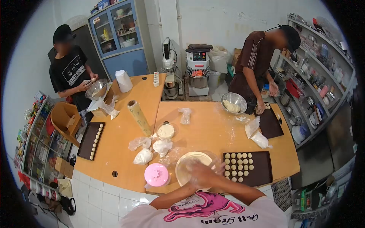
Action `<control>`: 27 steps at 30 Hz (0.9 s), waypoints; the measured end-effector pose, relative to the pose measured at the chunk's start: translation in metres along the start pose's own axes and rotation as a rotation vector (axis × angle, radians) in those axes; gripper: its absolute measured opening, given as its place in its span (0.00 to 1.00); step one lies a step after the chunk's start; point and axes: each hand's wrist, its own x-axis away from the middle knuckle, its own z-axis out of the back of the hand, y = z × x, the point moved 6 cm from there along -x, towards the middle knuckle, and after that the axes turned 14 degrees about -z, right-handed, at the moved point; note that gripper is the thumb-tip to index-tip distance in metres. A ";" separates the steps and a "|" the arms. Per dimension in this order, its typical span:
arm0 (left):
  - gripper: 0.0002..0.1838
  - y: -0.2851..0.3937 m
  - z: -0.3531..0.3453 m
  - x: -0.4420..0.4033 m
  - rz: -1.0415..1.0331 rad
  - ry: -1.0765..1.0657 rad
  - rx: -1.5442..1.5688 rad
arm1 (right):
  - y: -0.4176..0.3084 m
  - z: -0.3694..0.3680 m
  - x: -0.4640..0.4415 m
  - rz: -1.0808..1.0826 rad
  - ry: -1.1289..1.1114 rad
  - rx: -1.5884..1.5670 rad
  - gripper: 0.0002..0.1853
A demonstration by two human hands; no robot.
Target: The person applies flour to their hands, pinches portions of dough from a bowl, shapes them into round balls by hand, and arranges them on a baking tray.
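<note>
Over a cream-coloured round bowl (201,155) at the front of the table, my left hand (192,183) and my right hand (204,174) overlap closely, forearms converging. Motion smears the fingers, so whether anything is in them cannot be made out. Right of the bowl, a dark baking tray (261,167) carries rows of small pale dough balls (238,161), its right part bare. A pink-lidded container (156,174) stands to the left. Behind it are plastic bags of white powder (143,156) and a tub of pale white stuff (165,131).
A plastic-wrap roll (139,118) stands mid-table. Across at right, a co-worker (256,57) reaches over another dark tray (270,123), near a metal bowl (233,102). At left, another person (72,70) works over a metal bowl (96,89); a tray (90,142) holds a row of dough balls.
</note>
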 end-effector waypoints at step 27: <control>0.42 -0.067 0.054 0.025 0.136 0.455 0.934 | 0.010 0.060 -0.019 -0.580 -0.296 0.631 0.31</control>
